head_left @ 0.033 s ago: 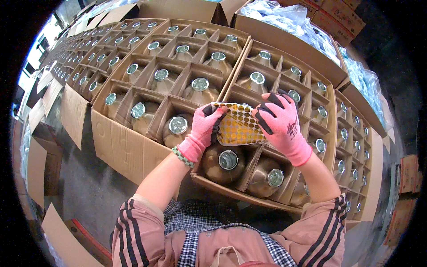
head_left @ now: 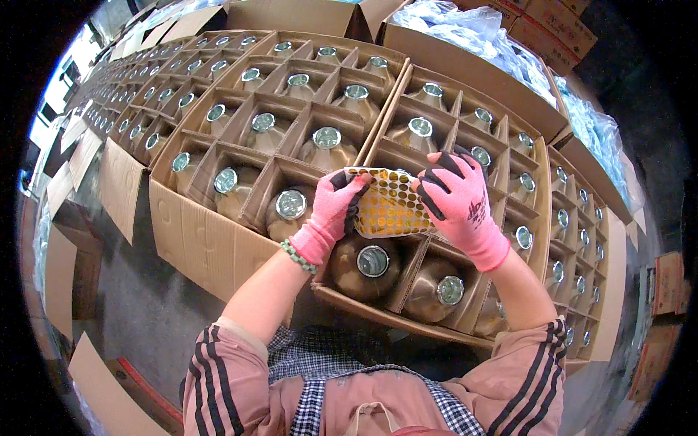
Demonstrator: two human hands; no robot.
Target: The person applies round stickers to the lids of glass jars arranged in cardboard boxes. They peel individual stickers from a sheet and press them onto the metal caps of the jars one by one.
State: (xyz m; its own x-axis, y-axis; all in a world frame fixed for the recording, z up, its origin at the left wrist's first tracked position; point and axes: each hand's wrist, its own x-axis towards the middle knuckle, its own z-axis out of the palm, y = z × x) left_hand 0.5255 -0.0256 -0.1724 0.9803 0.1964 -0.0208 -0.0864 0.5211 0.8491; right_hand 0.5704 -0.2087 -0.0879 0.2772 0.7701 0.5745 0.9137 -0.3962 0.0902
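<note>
A sheet of round gold stickers (head_left: 389, 207) on clear backing is held above a divided carton of bottles. My left hand (head_left: 331, 214), in a pink glove with dark fingertips, is closed on the sheet's left edge. My right hand (head_left: 462, 203), gloved the same way, has bent fingers, with thumb and forefinger pinching at the sheet's right edge. Whether a loose sticker lies between those fingertips cannot be made out. Just below the sheet stands a wide glass bottle (head_left: 373, 261) with an open mouth. Another bottle (head_left: 449, 291) is in the neighbouring compartment.
Cardboard dividers separate the bottles in the near carton (head_left: 407, 328). A second bottle carton (head_left: 211, 240) adjoins it on the left, and more rows run far left. Behind, an open box holds clear plastic bags (head_left: 465, 33). Raised cardboard flaps (head_left: 120, 185) stand out at left.
The fingers of my right hand have shifted very slightly at the sheet's right edge. All else looks the same.
</note>
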